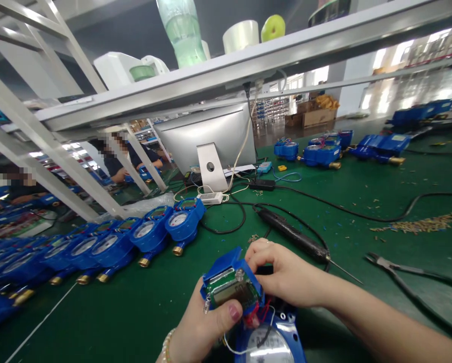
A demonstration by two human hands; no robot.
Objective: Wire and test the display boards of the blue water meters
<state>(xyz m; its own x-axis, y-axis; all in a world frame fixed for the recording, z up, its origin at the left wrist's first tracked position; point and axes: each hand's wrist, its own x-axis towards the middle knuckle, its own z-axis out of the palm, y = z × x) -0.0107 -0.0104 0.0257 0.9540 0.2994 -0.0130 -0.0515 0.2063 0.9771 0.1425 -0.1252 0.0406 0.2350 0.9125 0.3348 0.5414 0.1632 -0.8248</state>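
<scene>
Blue plastic everywhere on this bench, and nearest the person is a round-dialled meter body (269, 345) at six o'clock, apparently kept close because red and white wires (253, 317) run slackly from it. Just above sits the opened housing (226, 293), tilted so its green board and display face up, probably to keep them in sight. The left hand (199, 322) clamps it, thumb flat across the display's lower edge, the other fingers mostly hidden beneath. The right hand (292, 275) works at the housing's right edge, thumb and forefinger close together, curled behind the rim – whether they pinch anything I cannot tell.

From the housing, a black-handled tool (292, 233) lies at two o'clock, shaft pointing away from the right hand, and open cutters (380, 261) at three, both seemingly parked within that arm's reach. At ten, more meters (148, 234) stand in a slanting row, dials up, perhaps for easy counting. Loose clippings (430, 222) lie past two. Farther out, a monitor (206, 138) stands near twelve, its back to us, beneath a shelf (226, 63) – and a co-worker (112, 164) sits beyond, towards eleven.
</scene>
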